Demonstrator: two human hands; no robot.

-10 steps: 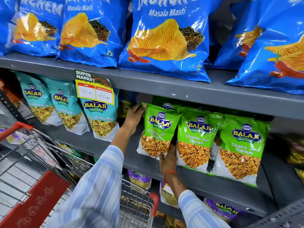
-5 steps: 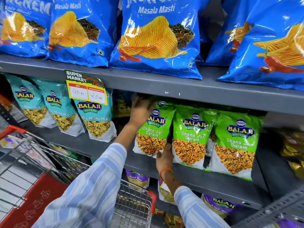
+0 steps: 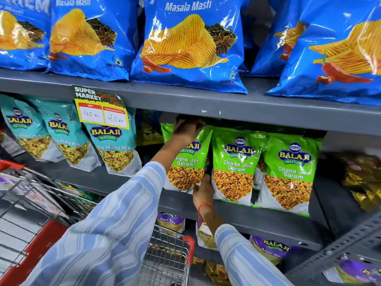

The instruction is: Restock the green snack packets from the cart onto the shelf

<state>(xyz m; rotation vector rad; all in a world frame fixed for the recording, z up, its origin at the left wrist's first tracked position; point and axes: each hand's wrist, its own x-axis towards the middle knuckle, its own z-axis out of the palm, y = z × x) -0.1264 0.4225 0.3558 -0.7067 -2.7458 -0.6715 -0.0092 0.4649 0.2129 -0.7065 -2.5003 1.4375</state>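
Three green Chana Jor Garam packets stand in a row on the grey middle shelf (image 3: 268, 221). My left hand (image 3: 186, 129) grips the top edge of the leftmost green packet (image 3: 186, 172), just under the shelf above. My right hand (image 3: 203, 193) holds the same packet's lower right corner, wedged between it and the middle green packet (image 3: 234, 162). The right green packet (image 3: 288, 172) stands untouched. More green packets sit partly hidden behind the front row. The wire cart (image 3: 167, 263) with red trim is below my arms.
Large blue Masala Masti chip bags (image 3: 185, 44) fill the shelf above. Teal Mitha Mix packets (image 3: 115, 145) stand to the left under a price tag (image 3: 103, 114). Purple Aloo Sev packets (image 3: 270, 248) lie on the shelf below. Gold packets (image 3: 362, 178) sit at the right.
My left hand has climbed from the leftmost green packet's side to its top edge, pushing it upright and closer to its neighbour. My right hand stays at the packet's base.
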